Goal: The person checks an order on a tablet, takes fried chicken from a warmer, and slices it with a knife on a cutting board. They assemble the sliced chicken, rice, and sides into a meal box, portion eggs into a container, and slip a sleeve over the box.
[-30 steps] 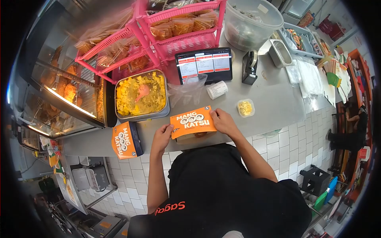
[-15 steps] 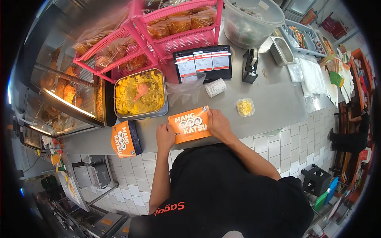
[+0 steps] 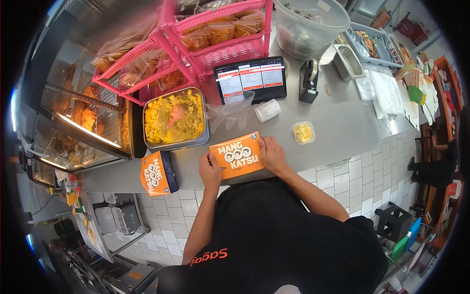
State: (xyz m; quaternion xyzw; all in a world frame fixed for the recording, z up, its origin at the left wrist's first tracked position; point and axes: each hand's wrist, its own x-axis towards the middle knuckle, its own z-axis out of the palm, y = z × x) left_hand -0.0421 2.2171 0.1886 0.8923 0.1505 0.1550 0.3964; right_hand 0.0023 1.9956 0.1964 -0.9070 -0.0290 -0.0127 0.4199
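An orange takeaway box [image 3: 237,156] printed "MANG KATSU" lies between my hands at the counter's front edge. My left hand [image 3: 210,170] is closed at its left side, with the fingers curled against the box. At the right side, my right hand [image 3: 273,154] grips the box near its upper corner, some fingers hidden from view. A second orange and dark blue box [image 3: 157,174] stands to the left of my left hand. Beyond my right hand sits a small clear tub [image 3: 303,133] of yellow pieces.
A metal tray [image 3: 205,134] of yellow food holds a pink scoop [image 3: 176,115]. Behind are a tablet [image 3: 251,81], a paper roll [image 3: 267,110], a black tape dispenser [image 3: 308,83], pink racks [image 3: 235,56] and a clear bucket [image 3: 313,29]. A heated display case [image 3: 88,130] stands left.
Both hands still hold the box, and its left end sits slightly further right between them. My left hand has shifted a little right. The whole view has moved slightly.
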